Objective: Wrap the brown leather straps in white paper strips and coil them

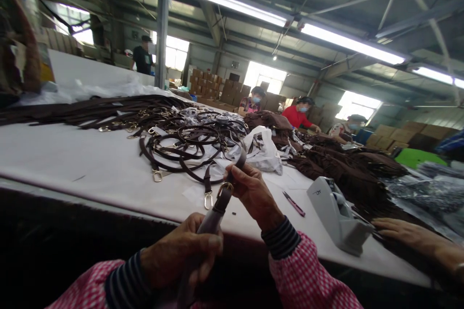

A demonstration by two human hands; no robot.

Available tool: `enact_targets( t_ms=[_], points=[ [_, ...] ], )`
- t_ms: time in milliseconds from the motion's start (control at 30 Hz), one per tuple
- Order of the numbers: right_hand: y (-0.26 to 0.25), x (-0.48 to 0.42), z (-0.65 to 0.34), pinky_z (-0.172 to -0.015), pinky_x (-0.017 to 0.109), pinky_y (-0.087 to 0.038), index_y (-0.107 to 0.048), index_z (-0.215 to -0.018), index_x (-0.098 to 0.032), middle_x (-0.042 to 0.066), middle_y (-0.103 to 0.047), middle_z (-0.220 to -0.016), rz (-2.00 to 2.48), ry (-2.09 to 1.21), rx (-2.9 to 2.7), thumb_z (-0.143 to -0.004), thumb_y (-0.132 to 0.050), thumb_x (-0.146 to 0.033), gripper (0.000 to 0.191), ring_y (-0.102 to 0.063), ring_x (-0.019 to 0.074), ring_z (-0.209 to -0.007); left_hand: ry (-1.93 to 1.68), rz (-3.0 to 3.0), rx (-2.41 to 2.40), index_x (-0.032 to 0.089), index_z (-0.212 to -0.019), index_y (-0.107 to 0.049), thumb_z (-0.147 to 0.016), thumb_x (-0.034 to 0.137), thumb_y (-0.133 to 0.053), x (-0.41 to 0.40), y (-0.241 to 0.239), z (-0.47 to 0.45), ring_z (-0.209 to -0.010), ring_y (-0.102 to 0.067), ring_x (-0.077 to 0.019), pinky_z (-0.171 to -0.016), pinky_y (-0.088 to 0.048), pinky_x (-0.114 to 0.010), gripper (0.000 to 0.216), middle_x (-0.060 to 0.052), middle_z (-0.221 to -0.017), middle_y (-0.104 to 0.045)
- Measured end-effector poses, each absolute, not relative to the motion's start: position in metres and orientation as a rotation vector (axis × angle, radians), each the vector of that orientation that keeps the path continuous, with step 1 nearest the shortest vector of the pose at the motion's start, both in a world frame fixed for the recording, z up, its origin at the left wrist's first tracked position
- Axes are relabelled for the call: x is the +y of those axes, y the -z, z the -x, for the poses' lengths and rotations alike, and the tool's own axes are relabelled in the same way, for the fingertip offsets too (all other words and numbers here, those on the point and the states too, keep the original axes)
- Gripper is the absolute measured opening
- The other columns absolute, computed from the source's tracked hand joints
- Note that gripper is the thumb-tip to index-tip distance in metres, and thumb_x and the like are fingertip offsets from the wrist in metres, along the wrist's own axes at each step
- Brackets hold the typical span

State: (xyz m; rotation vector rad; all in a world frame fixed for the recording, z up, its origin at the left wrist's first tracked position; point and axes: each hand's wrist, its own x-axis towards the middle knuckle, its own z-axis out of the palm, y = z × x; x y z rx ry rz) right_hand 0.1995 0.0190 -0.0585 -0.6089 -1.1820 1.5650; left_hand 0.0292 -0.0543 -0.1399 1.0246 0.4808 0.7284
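A dark brown strap (225, 199) with a gold-coloured metal ring runs between my two hands above the table's front edge. My left hand (181, 248) is closed around its lower part, thumb along the top. Higher up, my right hand (252, 190) pinches the strap close to the ring, and a loop of it curls above the fingers. Just behind lies a heap of coiled brown straps (181, 149). One metal clasp (208, 201) from the heap rests on the white table (90, 154) near my hands.
A tape dispenser (335, 215) and a pink-handled cutter (294, 203) lie to the right. Another person's hand (409, 239) reaches in at the right edge. Crumpled white plastic (266, 149) and stacked brown fabric pieces (348, 164) cover the far right. Several people work farther back.
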Motion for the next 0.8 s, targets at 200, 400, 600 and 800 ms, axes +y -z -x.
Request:
enact_targets(
  t_ms=[200, 400, 600, 800],
  points=[
    [0.058, 0.019, -0.201, -0.049, 0.022, -0.036, -0.08, -0.087, -0.018, 0.001, -0.071, -0.076, 0.556, -1.557, -1.239, -0.075, -0.089, -0.04, 0.027, -0.052, 0.0079, -0.055, -0.745, -0.991, 0.424, 0.013, -0.07, -0.067, -0.078, 0.046, -0.083, -0.05, 0.133, -0.028, -0.029, -0.044, -0.006, -0.03, -0.029, -0.014, 0.038, -0.003, -0.046, -0.063],
    [0.053, 0.018, -0.197, -0.046, 0.02, -0.032, -0.075, -0.079, -0.014, 0.001, -0.068, -0.071, 0.619, -1.352, -1.353, -0.084, -0.081, -0.032, 0.02, -0.052, 0.0075, -0.055, -0.961, -1.103, 0.779, 0.015, -0.079, -0.065, -0.077, 0.044, -0.085, -0.045, 0.126, -0.035, -0.037, -0.05, -0.0081, -0.038, -0.038, -0.016, 0.036, -0.001, -0.052, -0.067],
    [0.053, 0.012, -0.194, -0.044, 0.02, -0.031, -0.073, -0.074, -0.015, 0.001, -0.067, -0.068, 0.643, -1.234, -1.349, -0.084, -0.08, -0.03, 0.019, -0.049, 0.0073, -0.052, -1.093, -1.181, 0.877, 0.015, -0.078, -0.063, -0.078, 0.047, -0.085, -0.043, 0.118, -0.036, -0.038, -0.05, -0.0083, -0.039, -0.036, -0.017, 0.039, 0.001, -0.051, -0.066],
    [0.049, 0.01, -0.199, -0.046, 0.019, -0.033, -0.079, -0.086, -0.016, 0.001, -0.069, -0.072, 0.574, -1.249, -1.34, -0.085, -0.08, -0.029, 0.013, -0.05, 0.0071, -0.054, -0.927, -1.046, 0.612, 0.015, -0.083, -0.067, -0.085, 0.05, -0.08, -0.037, 0.116, -0.029, -0.035, -0.047, -0.0065, -0.036, -0.03, -0.015, 0.037, -0.002, -0.053, -0.068]
  ],
)
